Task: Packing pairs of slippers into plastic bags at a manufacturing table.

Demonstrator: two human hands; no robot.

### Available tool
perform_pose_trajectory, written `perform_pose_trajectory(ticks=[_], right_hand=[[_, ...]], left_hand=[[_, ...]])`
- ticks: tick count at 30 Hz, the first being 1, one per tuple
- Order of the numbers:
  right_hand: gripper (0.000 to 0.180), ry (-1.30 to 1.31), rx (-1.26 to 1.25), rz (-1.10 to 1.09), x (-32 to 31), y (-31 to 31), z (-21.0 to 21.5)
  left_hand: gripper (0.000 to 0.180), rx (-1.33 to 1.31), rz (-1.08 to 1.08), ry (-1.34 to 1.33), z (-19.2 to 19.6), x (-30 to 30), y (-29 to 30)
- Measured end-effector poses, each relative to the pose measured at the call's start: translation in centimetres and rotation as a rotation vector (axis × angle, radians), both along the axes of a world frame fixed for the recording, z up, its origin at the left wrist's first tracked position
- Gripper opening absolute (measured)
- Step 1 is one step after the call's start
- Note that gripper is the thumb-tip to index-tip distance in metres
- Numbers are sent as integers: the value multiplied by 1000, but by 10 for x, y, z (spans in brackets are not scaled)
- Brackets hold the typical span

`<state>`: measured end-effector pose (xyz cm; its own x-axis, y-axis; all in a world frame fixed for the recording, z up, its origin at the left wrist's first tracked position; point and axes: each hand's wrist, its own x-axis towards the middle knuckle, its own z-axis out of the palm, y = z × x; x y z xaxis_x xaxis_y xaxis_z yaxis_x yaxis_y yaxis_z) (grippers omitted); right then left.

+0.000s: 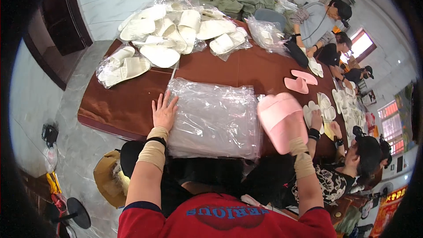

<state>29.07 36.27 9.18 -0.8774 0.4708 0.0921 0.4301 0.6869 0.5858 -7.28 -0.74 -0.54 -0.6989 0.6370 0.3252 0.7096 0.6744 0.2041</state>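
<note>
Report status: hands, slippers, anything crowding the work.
Left hand flat on the stack of clear bags. Right hand hidden behind the pink slippers it holds. A neighbour's hand works close on the right.

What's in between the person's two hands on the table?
In the head view, a stack of clear plastic bags lies between them. The left hand rests flat on its edge; the right hand, hidden behind it, holds up pink slippers.
</note>
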Motion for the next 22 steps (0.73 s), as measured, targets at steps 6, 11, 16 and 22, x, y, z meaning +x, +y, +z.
perform_pose_trajectory(ticks=[6,11,16,22], right_hand=[[33,641,-360,553,-82,-132,141],[22,635,-891,670,-179,-236,40],[25,526,-996,326,-163,-192,-60],[22,790,-2173,131,-128,-128,-37]], left_hand=[[42,-36,34,-21,-3,1,-6],[46,-51,88,314,-53,-19,-24],[45,-40,9,-15,-6,-1,0],[47,-10,8,-148,-10,-13,-11]])
